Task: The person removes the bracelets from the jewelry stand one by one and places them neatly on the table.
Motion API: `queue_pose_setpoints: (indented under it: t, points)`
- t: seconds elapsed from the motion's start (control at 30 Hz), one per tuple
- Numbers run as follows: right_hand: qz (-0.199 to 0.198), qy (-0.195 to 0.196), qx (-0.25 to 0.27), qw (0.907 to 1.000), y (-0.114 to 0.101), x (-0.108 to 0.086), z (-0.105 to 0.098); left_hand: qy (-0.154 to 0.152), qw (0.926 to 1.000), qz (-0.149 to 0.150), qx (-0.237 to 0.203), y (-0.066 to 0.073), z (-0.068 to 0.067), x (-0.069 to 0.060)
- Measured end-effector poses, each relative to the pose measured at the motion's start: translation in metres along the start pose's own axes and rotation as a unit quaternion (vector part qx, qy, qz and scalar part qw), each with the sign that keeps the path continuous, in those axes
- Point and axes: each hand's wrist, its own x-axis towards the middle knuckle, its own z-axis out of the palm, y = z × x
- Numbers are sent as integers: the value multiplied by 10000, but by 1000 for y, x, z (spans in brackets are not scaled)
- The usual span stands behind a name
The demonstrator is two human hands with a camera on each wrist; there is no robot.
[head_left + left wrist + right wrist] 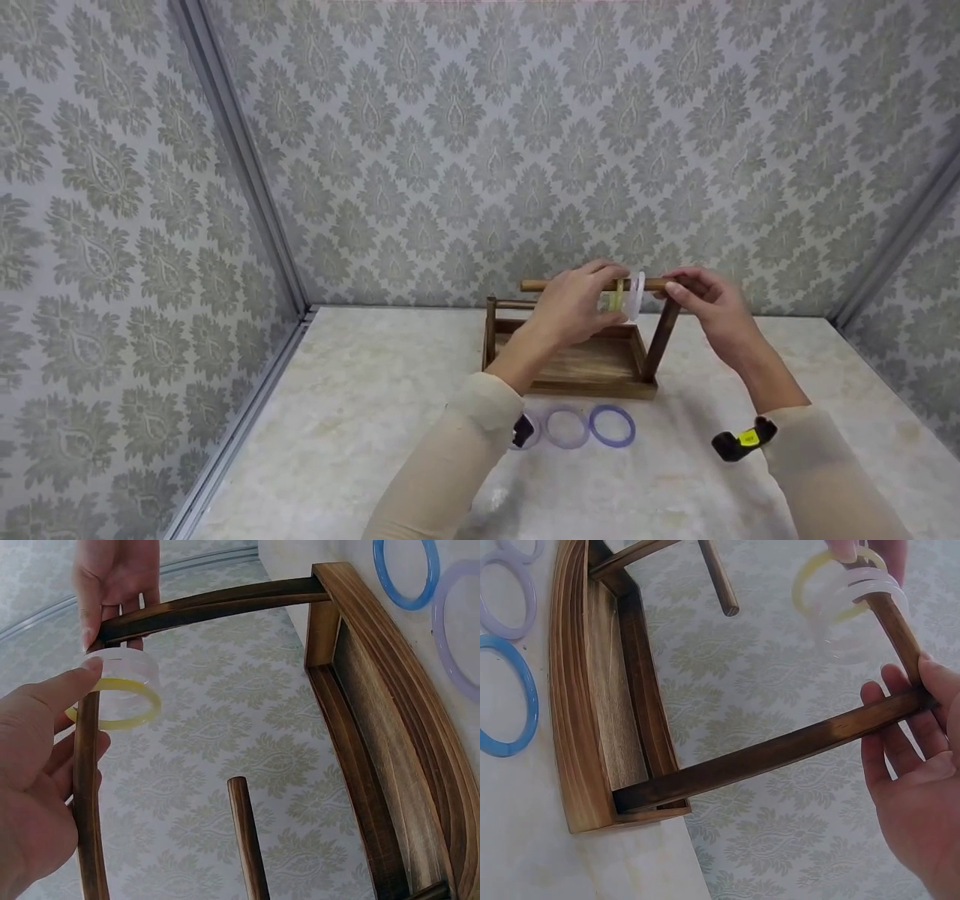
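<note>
My left hand (574, 306) pinches a yellow bangle (127, 724) that hangs around the top bar (88, 787) of a dark wooden stand (661, 341). Right beside it, toward the upright, white translucent bangles (640, 296) circle the same bar. My right hand (716, 311) grips the corner where the bar meets the upright, thumb on the near side and fingers behind, as the right wrist view shows. The bar's other end sticks out free past my left hand.
A shallow wooden tray (592, 388) forms the stand's base, with a lower rod (246, 832) at its left. On the table (375, 420) in front lie a blue bangle (631, 431), a pale purple bangle (567, 446) and another, partly hidden by the left wrist. Patterned walls (495, 150) enclose the table.
</note>
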Motion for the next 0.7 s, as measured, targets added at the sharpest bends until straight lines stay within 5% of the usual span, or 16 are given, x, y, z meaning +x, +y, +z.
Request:
queue_pose_setpoints:
  t: [0.23,0.7]
  points:
    - [-45,-45,426,9991,0,2,2,-11,9999,-74,67,0,-2,-1]
    - [-45,178,362,9992,2,-1,6,-258,9993,-220,181,2,-1,0]
